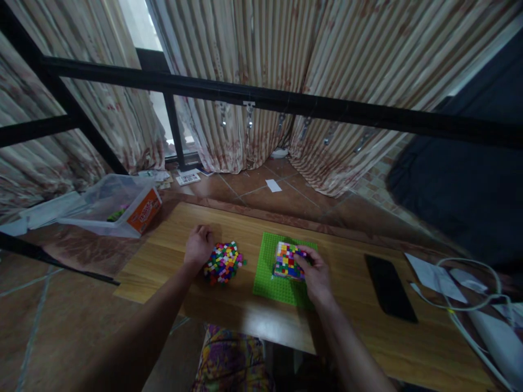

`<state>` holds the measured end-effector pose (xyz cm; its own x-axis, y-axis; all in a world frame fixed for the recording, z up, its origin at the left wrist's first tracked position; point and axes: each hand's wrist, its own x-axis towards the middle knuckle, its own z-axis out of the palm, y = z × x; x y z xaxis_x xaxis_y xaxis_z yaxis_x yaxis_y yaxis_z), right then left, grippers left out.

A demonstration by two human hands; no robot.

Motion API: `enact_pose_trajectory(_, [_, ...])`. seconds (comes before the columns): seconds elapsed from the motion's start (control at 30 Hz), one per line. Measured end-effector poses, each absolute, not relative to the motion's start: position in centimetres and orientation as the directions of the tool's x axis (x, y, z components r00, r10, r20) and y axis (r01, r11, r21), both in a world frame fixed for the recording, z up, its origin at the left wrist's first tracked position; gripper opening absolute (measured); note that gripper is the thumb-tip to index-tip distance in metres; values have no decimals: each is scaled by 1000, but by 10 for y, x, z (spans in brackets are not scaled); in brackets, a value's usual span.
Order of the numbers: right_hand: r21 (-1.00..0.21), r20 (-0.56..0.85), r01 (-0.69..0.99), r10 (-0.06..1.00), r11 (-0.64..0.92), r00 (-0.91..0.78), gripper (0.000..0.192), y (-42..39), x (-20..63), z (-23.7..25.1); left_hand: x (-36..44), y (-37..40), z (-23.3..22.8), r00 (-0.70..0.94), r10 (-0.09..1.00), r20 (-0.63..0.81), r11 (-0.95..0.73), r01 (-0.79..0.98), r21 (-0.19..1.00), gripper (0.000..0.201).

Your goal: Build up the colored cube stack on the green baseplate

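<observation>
1. At the far left, on the floor beyond the table, a clear plastic box [107,204] with an orange label lies tilted, with papers near it.
2. The wooden table [171,256] runs across the lower half of the view, under a black metal rail [286,100] and striped curtains [253,49].
3. The left hand [198,246] rests on the table as a loose fist, knuckles up, its fingers curled in at the left edge of a pile of small coloured bricks [224,262]; whether it holds a brick inside the curl I cannot tell.
4. Just beside the pile, to its right, a green baseplate [267,280] lies flat on the table.
5. On the plate's far half stands a block of multicoloured bricks [286,261], built in rows.
6. The right hand [314,275] clasps that block from its right side, fingertips pressed on the upper right corner.
7. Farther right, well apart from the plate, a black phone [390,288] lies flat.
8. At the far right, papers and white cables [469,305] lie on the table.
</observation>
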<state>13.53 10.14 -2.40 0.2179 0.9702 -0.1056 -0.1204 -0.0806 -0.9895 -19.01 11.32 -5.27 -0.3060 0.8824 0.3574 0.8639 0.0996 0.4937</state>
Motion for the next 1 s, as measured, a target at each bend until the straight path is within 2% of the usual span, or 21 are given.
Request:
enact_pose_trajectory(0.2, [-980, -80, -198, 951, -20, 299, 34, 102, 145, -29, -190, 113, -53, -321, 880, 351, 107, 852, 513, 22])
enact_pose_trajectory(0.33, [-997, 42, -39, 920, 62, 391, 30, 94, 145, -23, -191, 114, -54, -321, 880, 352, 104, 851, 514, 22])
enact_pose_trajectory(0.4, [-992, 123, 74, 920, 102, 372, 30, 84, 138, -14, -190, 114, -55, -329, 879, 346, 115, 849, 516, 22])
enact_pose_trajectory(0.5, [-953, 256, 222, 937, 204, 237, 25, 64, 117, 2, -189, 113, -54, -347, 877, 333, 131, 839, 529, 21])
enact_pose_trajectory(0.57, [-905, 325, 309, 944, 291, 64, 20, 51, 99, 9, -188, 112, -53, -345, 878, 331, 128, 837, 531, 20])
enact_pose_trajectory(0.63, [-853, 338, 374, 932, 364, -135, 19, 42, 82, 10, -187, 111, -52, -333, 883, 330, 121, 842, 526, 20])
enact_pose_trajectory(0.7, [-804, 320, 433, 910, 408, -263, 21, 38, 66, 5, -187, 110, -50, -328, 886, 328, 118, 843, 525, 20])
enact_pose_trajectory(0.87, [-640, 260, 640, 903, 425, -341, 28, 51, 39, -20, -185, 109, -48, -342, 886, 312, 132, 833, 538, 20])
enact_pose_trajectory(1.0, [-552, 205, 715, 901, 430, -383, 26, 67, 30, -32, -184, 109, -47, -351, 886, 304, 140, 826, 546, 20])
